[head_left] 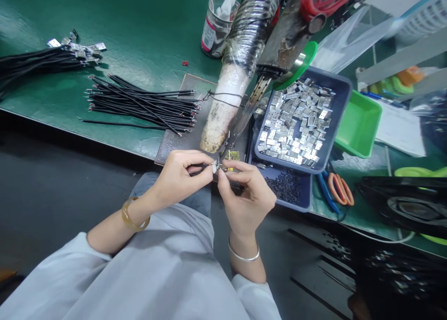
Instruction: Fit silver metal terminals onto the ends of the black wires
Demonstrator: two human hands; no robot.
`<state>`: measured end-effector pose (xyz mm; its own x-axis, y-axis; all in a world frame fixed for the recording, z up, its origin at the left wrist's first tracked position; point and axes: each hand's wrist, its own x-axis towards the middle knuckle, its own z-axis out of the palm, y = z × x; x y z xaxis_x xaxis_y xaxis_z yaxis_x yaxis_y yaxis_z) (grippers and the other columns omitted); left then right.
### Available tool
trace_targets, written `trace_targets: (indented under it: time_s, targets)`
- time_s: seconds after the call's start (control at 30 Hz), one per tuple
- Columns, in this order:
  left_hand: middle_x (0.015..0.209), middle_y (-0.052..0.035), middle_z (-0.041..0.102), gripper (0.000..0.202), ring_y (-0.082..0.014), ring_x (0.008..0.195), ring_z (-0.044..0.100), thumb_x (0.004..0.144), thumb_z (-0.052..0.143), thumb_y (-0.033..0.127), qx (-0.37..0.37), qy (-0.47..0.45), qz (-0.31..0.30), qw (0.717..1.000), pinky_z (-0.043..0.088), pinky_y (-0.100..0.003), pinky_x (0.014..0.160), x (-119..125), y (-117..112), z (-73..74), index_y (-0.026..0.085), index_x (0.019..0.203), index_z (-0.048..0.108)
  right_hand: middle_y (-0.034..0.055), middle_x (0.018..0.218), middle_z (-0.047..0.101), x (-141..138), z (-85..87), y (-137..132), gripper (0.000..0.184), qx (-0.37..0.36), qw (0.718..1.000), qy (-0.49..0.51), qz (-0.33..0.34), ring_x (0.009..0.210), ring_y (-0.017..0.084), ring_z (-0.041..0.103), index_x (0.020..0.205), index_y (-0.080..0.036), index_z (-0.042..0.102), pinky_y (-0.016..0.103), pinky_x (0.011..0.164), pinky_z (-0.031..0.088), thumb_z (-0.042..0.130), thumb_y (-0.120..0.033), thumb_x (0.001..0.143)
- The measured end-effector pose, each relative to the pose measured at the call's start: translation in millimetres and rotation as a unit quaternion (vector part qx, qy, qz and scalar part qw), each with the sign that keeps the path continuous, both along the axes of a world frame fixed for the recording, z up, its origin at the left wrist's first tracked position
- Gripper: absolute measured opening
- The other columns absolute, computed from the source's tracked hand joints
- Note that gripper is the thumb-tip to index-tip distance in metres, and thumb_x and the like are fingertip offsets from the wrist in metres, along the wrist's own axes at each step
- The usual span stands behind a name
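Note:
My left hand point(181, 175) pinches the end of a thin black wire point(199, 166), its fingers closed round it. My right hand point(246, 194) pinches a small metal part point(220, 166) right against the wire's tip. Both hands meet at the table's front edge, just below the mouth of a wrapped fume hose point(232, 78) and a soldering iron tip point(244, 119). A small yellow-green board point(233, 155) lies just beyond my fingers.
A blue tray point(340, 110) of several small metal terminals stands at right, with a lower blue tray point(303, 194) of dark pieces. Loose black wires point(139, 105) lie at left, finished wires point(42, 59) farther left. Green tray point(359, 124), orange scissors point(340, 189), a jar point(216, 26).

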<state>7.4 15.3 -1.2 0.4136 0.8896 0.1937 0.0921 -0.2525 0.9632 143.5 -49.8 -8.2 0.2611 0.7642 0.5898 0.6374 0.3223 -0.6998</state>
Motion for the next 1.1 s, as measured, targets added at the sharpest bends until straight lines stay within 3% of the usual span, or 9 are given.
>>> trace_targets:
  time_s: [0.37, 0.43, 0.53, 0.6, 0.7, 0.83, 0.93, 1.03, 1.1]
  targets:
    - [0.067, 0.0005, 0.063, 0.008, -0.0057, 0.053, 0.044, 0.083, 0.065, 0.015, 0.019, -0.010, 0.000, 1.000, 0.035, -0.017, 0.049, -3.3, -13.1, -7.5, 0.012, 0.081, 0.072, 0.0006, 0.091, 0.079, 3.5, -8.3, -8.4, 0.019, 0.040, 0.998, -0.034, -0.024, 0.084, 0.014, 0.076, 0.087, -0.023, 0.065, 0.025, 0.073, 0.063, 0.074, -0.006, 0.085]
    - [0.063, 0.0020, 0.058, 0.010, -0.0056, 0.051, 0.041, 0.085, 0.066, 0.020, -0.029, -0.039, -0.015, 0.999, 0.033, -0.018, 0.048, -4.3, -16.7, -8.3, 0.013, 0.079, 0.069, 0.0015, 0.092, 0.080, 4.1, -13.6, -9.4, 0.022, 0.088, 0.993, -0.071, -0.043, 0.083, 0.014, 0.077, 0.090, -0.022, 0.066, 0.025, 0.075, 0.063, 0.076, -0.004, 0.083]
    - [0.054, 0.0038, 0.052, 0.026, -0.0065, 0.048, 0.040, 0.088, 0.067, 0.036, -0.203, -0.111, -0.097, 0.968, 0.033, -0.019, 0.047, -6.6, -19.1, -7.7, 0.014, 0.075, 0.065, 0.0035, 0.096, 0.081, 4.3, -20.2, -14.2, 0.023, 0.140, 0.981, -0.123, -0.045, 0.083, 0.016, 0.078, 0.092, -0.022, 0.067, 0.026, 0.074, 0.064, 0.078, -0.004, 0.081]
    - [0.052, 0.0042, 0.050, 0.031, -0.0071, 0.048, 0.042, 0.086, 0.070, 0.042, -0.276, -0.144, -0.121, 0.943, 0.034, -0.020, 0.048, -8.3, -19.2, -7.0, 0.014, 0.074, 0.063, 0.0029, 0.097, 0.080, 5.5, -19.8, -21.3, 0.019, 0.091, 0.993, -0.072, -0.035, 0.076, 0.016, 0.078, 0.091, -0.022, 0.067, 0.027, 0.067, 0.063, 0.076, -0.006, 0.084]
    - [0.054, 0.0035, 0.053, 0.027, -0.0073, 0.051, 0.044, 0.083, 0.073, 0.037, -0.290, -0.145, -0.106, 0.940, 0.037, -0.020, 0.052, -9.8, -20.2, -6.1, 0.014, 0.075, 0.063, -0.0020, 0.087, 0.079, 10.8, -10.0, -35.8, 0.013, 0.011, 0.998, 0.035, -0.049, 0.049, 0.009, 0.065, 0.096, -0.025, 0.068, 0.022, 0.047, 0.051, 0.068, -0.012, 0.092]
    - [0.056, 0.0046, 0.051, 0.019, -0.0066, 0.051, 0.042, 0.082, 0.071, 0.029, -0.271, -0.130, -0.110, 0.947, 0.036, -0.020, 0.052, -8.9, -25.2, -4.2, 0.013, 0.074, 0.065, -0.0054, 0.062, 0.068, 15.9, 8.7, -43.7, 0.017, 0.000, 0.988, -0.148, -0.034, 0.044, 0.008, 0.055, 0.109, -0.026, 0.072, 0.022, 0.047, 0.043, 0.069, -0.020, 0.094]
    - [0.060, 0.0029, 0.055, 0.016, -0.0076, 0.055, 0.045, 0.082, 0.070, 0.026, -0.250, -0.115, -0.121, 0.954, 0.041, -0.020, 0.056, -11.2, -28.1, -3.8, 0.013, 0.072, 0.066, -0.0044, 0.060, 0.066, 13.5, 18.1, -39.7, 0.007, -0.053, 0.969, -0.239, 0.022, 0.045, 0.008, 0.052, 0.097, -0.022, 0.072, 0.023, 0.051, 0.041, 0.068, -0.018, 0.094]
    - [0.068, -0.0016, 0.064, 0.012, -0.0101, 0.063, 0.053, 0.081, 0.070, 0.021, -0.235, -0.079, -0.159, 0.956, 0.044, -0.021, 0.060, -20.0, -27.8, -6.2, 0.012, 0.074, 0.071, -0.0057, 0.056, 0.060, 15.0, 25.5, -42.0, 0.015, -0.120, 0.979, -0.140, 0.090, 0.043, 0.007, 0.049, 0.080, -0.021, 0.067, 0.021, 0.046, 0.037, 0.064, -0.018, 0.094]
    - [0.070, -0.0029, 0.066, 0.010, -0.0105, 0.065, 0.054, 0.081, 0.071, 0.019, -0.229, -0.058, -0.217, 0.947, 0.044, -0.020, 0.060, -27.3, -27.3, -9.6, 0.012, 0.075, 0.074, -0.0062, 0.056, 0.057, 23.5, 31.1, -47.8, 0.019, -0.130, 0.986, -0.061, 0.083, 0.041, 0.007, 0.045, 0.078, -0.022, 0.066, 0.021, 0.041, 0.033, 0.061, -0.021, 0.096]
